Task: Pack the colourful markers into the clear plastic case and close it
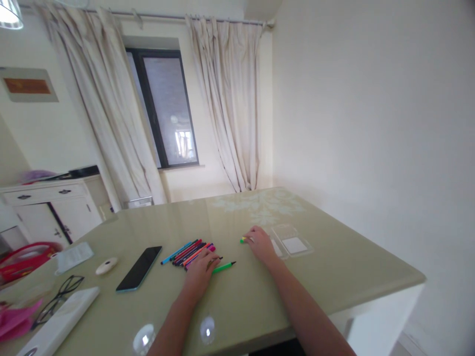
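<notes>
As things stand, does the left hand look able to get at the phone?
Probably yes: the left hand is near the phone, with bare tabletop between them; the markers lie mostly farther forward.

Left hand (200,271) hides the near ends of some markers (187,251) and the back end of the green marker (224,267); can't tell its grip. Right hand (260,242) covers part of the small green-and-yellow piece (243,240), too small to identify, plus part of the clear packaging (295,244). Both forearms run off the bottom edge. Left edge clips the red basket (29,259) and pink item (17,321). Lamp (9,15) cut off top left. Purple stuff on the cabinet (48,190): blurred.
</notes>
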Demonstrator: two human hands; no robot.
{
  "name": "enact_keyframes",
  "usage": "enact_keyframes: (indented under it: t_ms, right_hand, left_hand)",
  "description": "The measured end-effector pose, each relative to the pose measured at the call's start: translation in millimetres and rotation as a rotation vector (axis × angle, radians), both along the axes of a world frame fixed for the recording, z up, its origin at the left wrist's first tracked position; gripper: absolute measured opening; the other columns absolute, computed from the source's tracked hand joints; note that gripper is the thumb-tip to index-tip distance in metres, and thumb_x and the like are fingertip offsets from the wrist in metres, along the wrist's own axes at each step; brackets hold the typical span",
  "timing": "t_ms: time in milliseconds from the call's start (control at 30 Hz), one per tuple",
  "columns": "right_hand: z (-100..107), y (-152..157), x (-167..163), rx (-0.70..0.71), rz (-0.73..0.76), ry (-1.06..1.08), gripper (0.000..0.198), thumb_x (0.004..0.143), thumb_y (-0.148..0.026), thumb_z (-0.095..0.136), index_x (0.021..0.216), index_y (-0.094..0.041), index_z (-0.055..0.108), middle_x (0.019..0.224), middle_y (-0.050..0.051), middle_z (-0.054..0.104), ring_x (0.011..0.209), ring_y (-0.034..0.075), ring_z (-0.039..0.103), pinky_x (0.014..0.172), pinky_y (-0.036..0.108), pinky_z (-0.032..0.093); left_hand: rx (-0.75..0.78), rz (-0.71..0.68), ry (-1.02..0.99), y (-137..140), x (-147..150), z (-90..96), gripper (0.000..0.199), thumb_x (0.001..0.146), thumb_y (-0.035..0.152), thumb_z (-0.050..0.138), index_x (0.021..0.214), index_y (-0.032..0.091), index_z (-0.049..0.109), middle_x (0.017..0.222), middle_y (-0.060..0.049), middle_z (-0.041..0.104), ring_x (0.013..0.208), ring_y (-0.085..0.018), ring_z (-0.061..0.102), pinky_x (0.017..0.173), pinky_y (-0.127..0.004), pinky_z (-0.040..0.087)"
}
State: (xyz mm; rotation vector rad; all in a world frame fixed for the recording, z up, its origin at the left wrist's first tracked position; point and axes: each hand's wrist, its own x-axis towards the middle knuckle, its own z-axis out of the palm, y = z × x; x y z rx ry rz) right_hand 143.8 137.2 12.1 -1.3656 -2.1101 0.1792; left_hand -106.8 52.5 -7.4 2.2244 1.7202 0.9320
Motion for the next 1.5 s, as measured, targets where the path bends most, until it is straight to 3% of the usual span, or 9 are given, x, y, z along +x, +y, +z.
enact_keyframes:
  t_ms: [233,433,567,733,833,933,1133,1367,1500]
  right_hand:
    - [-1.9,-5.3,-12.7,-0.045,-0.014,-0.171,0.015,0.092,-0.021,0.060,0.097,-0.021,0.074,0.100,0.005,0.070,0.099,0.020,0.061,0.087,0.027,0.041]
    - [-3.1,-5.8,-10.8,-0.030,-0.035,-0.208,0.015,0.093,-0.023,0.060,0.097,-0.021,0.074,0.101,0.006,0.070,0.099,0.021,0.061,0.086,0.029,0.041]
    - [-2.1,-8.2,-15.5,0.032,0.008,-0.176,0.017,0.096,-0.023,0.057,0.096,-0.020,0.074,0.100,0.006,0.070,0.099,0.021,0.061,0.088,0.029,0.042]
    - [-2.0,-17.4,-28.3,0.103,0.159,-0.072,0.021,0.100,-0.031,0.055,0.109,-0.022,0.072,0.107,0.006,0.070,0.103,0.020,0.061,0.094,0.030,0.043]
    - [-0.9,-24.4,-35.5,0.148,0.334,-0.030,0.029,0.101,-0.036,0.056,0.125,-0.024,0.065,0.116,0.006,0.069,0.108,0.019,0.060,0.097,0.029,0.044]
    - [1.8,-28.2,-37.9,0.155,0.466,-0.053,0.024,0.103,-0.033,0.052,0.114,-0.022,0.070,0.105,0.005,0.071,0.102,0.018,0.061,0.092,0.027,0.045]
    - [1.8,-27.6,-39.0,0.148,0.519,-0.108,0.023,0.101,-0.036,0.056,0.104,-0.023,0.074,0.095,0.004,0.073,0.094,0.017,0.063,0.086,0.026,0.045]
    - [3.4,-5.5,-11.7,0.095,0.153,-0.025,0.025,0.102,-0.030,0.052,0.105,-0.024,0.075,0.100,0.005,0.074,0.097,0.019,0.064,0.087,0.027,0.046]
    - [1.3,4.1,5.8,0.057,-0.012,0.014,0.029,0.104,-0.030,0.045,0.105,-0.022,0.073,0.102,0.006,0.071,0.099,0.018,0.062,0.088,0.027,0.045]
  left_hand:
    - [-0.015,-0.130,0.028,-1.2,13.6,-0.4,0.036,0.100,0.035,0.041,0.109,0.023,0.074,0.113,-0.008,0.068,0.109,-0.022,0.061,0.101,-0.034,0.048]
    - [0.118,0.324,0.148,6.7,-10.7,-5.2,0.031,0.099,0.031,0.045,0.109,0.022,0.073,0.115,-0.009,0.068,0.116,-0.025,0.058,0.104,-0.040,0.044]
    - [0.030,0.432,0.273,3.5,-19.3,-3.6,0.021,0.095,0.032,0.054,0.100,0.023,0.072,0.109,-0.008,0.070,0.112,-0.026,0.060,0.100,-0.039,0.045]
    - [0.062,0.374,0.272,2.9,-13.0,-1.4,0.017,0.095,0.029,0.054,0.095,0.021,0.069,0.106,-0.008,0.069,0.110,-0.027,0.060,0.096,-0.041,0.046]
    - [0.174,0.169,0.167,4.6,-6.4,-0.6,0.019,0.097,0.030,0.049,0.098,0.022,0.066,0.104,-0.007,0.070,0.103,-0.025,0.063,0.092,-0.040,0.049]
    - [0.238,0.004,0.070,4.4,0.0,0.2,0.023,0.100,0.034,0.043,0.101,0.023,0.064,0.100,-0.006,0.071,0.097,-0.022,0.065,0.088,-0.036,0.051]
    - [0.212,-0.051,0.071,0.3,6.9,0.7,0.028,0.102,0.036,0.041,0.105,0.024,0.066,0.105,-0.006,0.072,0.101,-0.022,0.067,0.093,-0.037,0.052]
    - [0.192,0.129,-0.042,2.7,-11.8,0.9,0.032,0.101,0.037,0.038,0.112,0.024,0.066,0.116,-0.005,0.071,0.111,-0.022,0.066,0.099,-0.039,0.051]
    - [0.169,0.085,-0.006,4.5,-21.3,-1.6,0.029,0.098,0.037,0.046,0.105,0.024,0.070,0.110,-0.006,0.071,0.109,-0.024,0.065,0.100,-0.042,0.050]
